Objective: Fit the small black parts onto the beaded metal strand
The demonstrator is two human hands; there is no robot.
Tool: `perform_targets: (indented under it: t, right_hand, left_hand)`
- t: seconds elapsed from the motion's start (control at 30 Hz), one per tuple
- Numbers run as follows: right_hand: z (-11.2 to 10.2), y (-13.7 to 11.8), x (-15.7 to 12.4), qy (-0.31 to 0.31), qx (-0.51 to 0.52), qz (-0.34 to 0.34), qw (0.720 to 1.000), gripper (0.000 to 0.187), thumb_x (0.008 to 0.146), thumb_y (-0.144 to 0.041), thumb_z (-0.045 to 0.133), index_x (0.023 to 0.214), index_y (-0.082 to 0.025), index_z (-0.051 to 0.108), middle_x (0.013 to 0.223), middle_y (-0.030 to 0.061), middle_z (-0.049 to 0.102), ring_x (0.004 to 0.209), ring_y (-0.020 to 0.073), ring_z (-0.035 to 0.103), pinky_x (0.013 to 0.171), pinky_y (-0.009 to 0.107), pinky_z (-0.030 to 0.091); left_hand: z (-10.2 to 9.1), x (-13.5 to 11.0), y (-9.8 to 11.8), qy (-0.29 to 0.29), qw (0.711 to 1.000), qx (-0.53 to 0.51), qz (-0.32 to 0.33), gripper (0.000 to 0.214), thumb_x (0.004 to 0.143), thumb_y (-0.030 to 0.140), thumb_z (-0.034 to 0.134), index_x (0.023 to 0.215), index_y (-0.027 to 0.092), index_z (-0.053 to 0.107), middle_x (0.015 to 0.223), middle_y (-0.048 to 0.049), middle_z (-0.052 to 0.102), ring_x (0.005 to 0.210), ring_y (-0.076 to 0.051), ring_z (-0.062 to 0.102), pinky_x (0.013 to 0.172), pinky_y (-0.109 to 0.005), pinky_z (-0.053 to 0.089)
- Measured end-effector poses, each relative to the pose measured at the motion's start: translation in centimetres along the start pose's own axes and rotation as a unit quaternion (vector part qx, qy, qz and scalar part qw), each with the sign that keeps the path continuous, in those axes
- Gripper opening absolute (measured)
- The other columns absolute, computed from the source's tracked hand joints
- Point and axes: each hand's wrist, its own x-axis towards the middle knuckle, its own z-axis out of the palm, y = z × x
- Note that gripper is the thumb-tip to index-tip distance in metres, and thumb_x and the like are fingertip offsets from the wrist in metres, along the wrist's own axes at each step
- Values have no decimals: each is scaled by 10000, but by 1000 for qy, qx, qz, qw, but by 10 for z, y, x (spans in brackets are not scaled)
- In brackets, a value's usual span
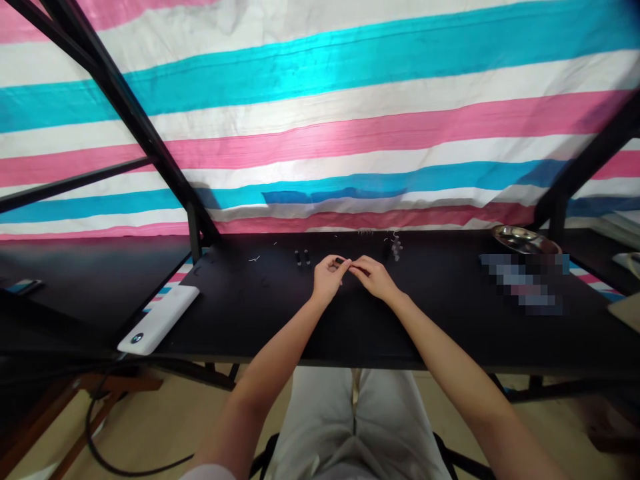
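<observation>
Both my hands meet over the middle of the black table. My left hand is curled, its fingertips pinched on a tiny dark part. My right hand is pinched too, and its fingertips touch those of the left hand. What the right fingers hold is too small to make out. Two small dark cylinders stand just left of my left hand. A little cluster of small clear or metal pieces lies behind my right hand.
A white power bank lies on the table's left front corner, with a black cable hanging below. A metal bowl sits at the far right. Black frame bars rise at left and right. A striped tarp hangs behind. My knees are under the table.
</observation>
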Motion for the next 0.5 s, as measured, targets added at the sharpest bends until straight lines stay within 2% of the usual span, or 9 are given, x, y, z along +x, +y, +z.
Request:
perform_targets:
  t: [0.27,0.4,0.5]
  right_hand:
    - [0,1,-1,6,-15,9,1000,265,858,-376,478,952,-212,663,827,53,564,680,142,529,654,285,438]
    - [-2,4,-1,-7,-49,34,998,268,858,-384,471,922,-214,667,764,43,544,627,138,506,626,284,423]
    - [-10,4,1,4,-72,50,996,263,846,-390,483,902,-211,667,741,45,557,621,143,505,623,287,422]
  left_hand:
    - [4,-1,2,36,995,-82,-38,389,679,501,636,737,138,507,508,39,541,321,-31,405,333,-159,286]
    - [1,3,2,58,992,-97,-49,386,687,488,633,752,133,494,569,17,587,309,-25,405,326,-161,266]
    - [-3,5,5,61,992,-100,-52,397,680,465,646,845,135,499,669,-12,634,325,-33,446,336,-165,290]
